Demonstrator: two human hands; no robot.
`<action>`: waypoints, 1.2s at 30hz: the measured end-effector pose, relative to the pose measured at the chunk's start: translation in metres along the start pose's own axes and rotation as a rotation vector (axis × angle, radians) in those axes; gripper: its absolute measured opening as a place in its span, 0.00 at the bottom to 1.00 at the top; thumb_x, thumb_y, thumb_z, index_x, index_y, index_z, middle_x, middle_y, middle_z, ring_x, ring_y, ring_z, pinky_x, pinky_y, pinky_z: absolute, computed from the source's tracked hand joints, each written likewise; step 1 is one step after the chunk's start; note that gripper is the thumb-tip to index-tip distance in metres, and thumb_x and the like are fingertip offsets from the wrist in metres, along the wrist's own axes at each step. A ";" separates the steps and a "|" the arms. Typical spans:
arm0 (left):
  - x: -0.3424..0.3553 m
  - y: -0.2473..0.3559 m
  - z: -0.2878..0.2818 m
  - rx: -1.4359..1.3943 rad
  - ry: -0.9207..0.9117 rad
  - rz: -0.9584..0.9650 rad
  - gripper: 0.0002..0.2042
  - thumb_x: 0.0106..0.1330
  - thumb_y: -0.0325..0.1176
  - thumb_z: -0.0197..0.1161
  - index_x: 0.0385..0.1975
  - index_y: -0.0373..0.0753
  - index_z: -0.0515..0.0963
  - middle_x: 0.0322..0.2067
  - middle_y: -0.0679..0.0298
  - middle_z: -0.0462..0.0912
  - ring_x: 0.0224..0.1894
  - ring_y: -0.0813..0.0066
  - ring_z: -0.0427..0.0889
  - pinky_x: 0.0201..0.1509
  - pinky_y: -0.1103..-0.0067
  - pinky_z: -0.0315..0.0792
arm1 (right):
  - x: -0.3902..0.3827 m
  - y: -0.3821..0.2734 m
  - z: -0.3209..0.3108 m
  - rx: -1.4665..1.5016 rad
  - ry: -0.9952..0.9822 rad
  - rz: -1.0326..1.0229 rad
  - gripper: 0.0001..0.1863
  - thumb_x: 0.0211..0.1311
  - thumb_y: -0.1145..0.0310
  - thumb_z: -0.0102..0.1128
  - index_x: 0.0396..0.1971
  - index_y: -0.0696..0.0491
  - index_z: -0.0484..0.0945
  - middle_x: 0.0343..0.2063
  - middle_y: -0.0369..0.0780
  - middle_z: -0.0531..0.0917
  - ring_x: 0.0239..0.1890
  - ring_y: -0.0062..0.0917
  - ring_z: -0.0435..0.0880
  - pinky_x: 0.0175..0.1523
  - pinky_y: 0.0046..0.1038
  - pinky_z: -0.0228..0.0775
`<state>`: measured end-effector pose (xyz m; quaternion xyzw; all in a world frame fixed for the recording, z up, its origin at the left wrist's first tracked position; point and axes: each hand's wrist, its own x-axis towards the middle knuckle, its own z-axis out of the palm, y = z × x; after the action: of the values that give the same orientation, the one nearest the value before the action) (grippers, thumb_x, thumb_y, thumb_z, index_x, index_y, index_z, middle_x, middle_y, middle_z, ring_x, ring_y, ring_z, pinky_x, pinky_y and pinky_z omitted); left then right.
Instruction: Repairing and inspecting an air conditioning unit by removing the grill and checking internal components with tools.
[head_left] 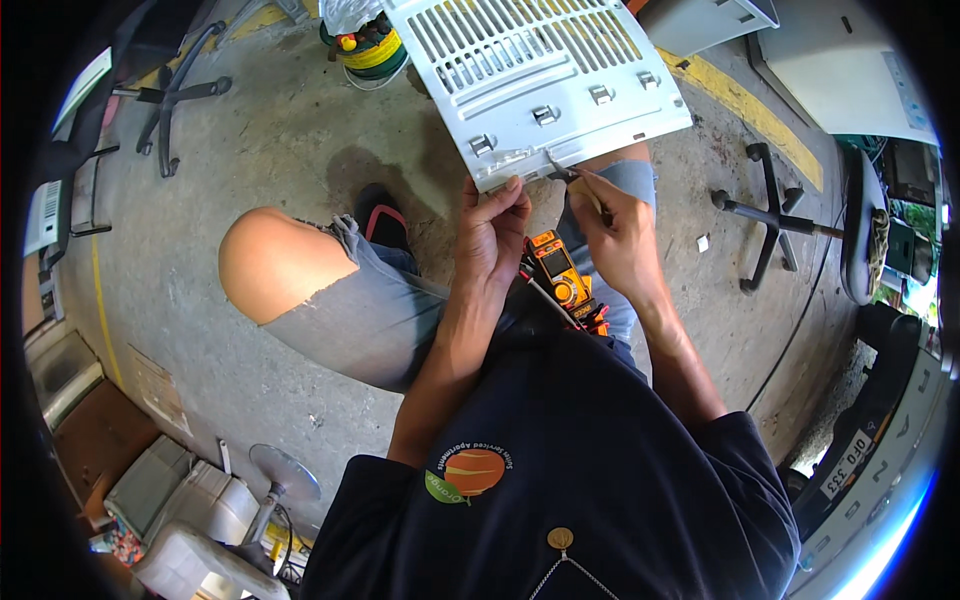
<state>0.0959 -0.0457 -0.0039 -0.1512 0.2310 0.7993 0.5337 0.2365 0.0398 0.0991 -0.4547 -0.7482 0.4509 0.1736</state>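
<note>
While floor (pixel 280 130) spreads leftward, left hand (pixel 489 232) pinches the panel (pixel 530 112) by its edge, right hand (pixel 622 228) a tool (pixel 565 174).

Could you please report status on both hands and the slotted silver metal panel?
Left hand gripping near edge of panel; right hand holding slim dark tool there; orange handheld multimeter nearby, clear of panel.

The panel (pixel 572 106) blocks a straight reach forward from the left hand (pixel 490 225) and the right hand (pixel 622 225), both at its near edge. Between the forearms, the multimeter (pixel 558 268) takes up much of the gap. Open floor (pixel 695 320) leaves passage right of the right forearm up to the chair base (pixel 770 215), while the left knee (pixel 290 265) obstructs the low path leftward.
</note>
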 end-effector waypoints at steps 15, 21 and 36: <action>0.000 0.001 -0.001 -0.009 0.007 0.012 0.20 0.70 0.11 0.66 0.58 0.41 0.79 0.45 0.62 0.88 0.39 0.80 0.85 0.46 0.87 0.77 | 0.003 -0.002 -0.011 -0.015 -0.005 0.105 0.07 0.74 0.75 0.60 0.43 0.61 0.85 0.24 0.33 0.77 0.25 0.17 0.65 0.31 0.22 0.59; -0.001 0.002 0.001 -0.004 0.028 -0.009 0.20 0.70 0.11 0.65 0.57 0.41 0.79 0.45 0.62 0.88 0.39 0.80 0.85 0.46 0.87 0.77 | 0.004 0.000 -0.004 0.005 -0.067 -0.025 0.08 0.70 0.78 0.61 0.44 0.63 0.86 0.22 0.41 0.82 0.21 0.23 0.69 0.29 0.28 0.63; 0.000 0.002 0.000 0.001 0.020 -0.001 0.21 0.70 0.11 0.65 0.58 0.40 0.78 0.46 0.62 0.88 0.40 0.81 0.84 0.47 0.88 0.77 | 0.004 -0.003 -0.003 -0.012 -0.074 -0.017 0.06 0.71 0.79 0.61 0.41 0.65 0.85 0.22 0.41 0.81 0.21 0.21 0.68 0.28 0.27 0.62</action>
<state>0.0939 -0.0461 -0.0032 -0.1592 0.2368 0.7973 0.5319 0.2347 0.0445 0.1020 -0.4326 -0.7604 0.4615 0.1471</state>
